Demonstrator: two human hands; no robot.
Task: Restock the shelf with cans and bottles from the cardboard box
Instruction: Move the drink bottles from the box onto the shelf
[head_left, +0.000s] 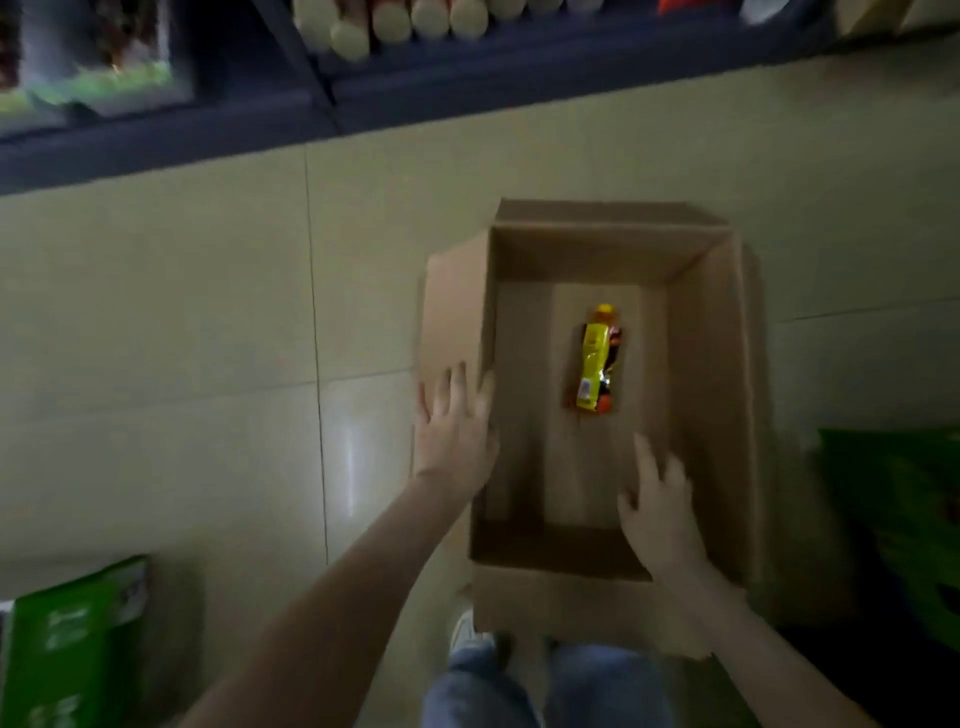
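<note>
Both splayed: left hand (457, 431) at cardboard box (709, 384) rim, right hand (661, 512) above.

the shelf (415, 98) runs out past the top edge, so only its lowest dark rail shows; the pale round tops (389, 23) on it are blurred and cut off, and the green packs (98, 78) at far left are a smear. the bottle (596, 364) in the cardboard box (711, 364) has a yellow label too blurred to read. the left hand (454, 431) and right hand (660, 514) have smeared fingers, and whether either touches the cardboard cannot be told. the box hides most of a shoe (462, 631). the jeans (545, 686) are cut by the bottom edge, a green carton (78, 644) by the left and bottom edges, a dark green crate (904, 519) by the right edge
</note>
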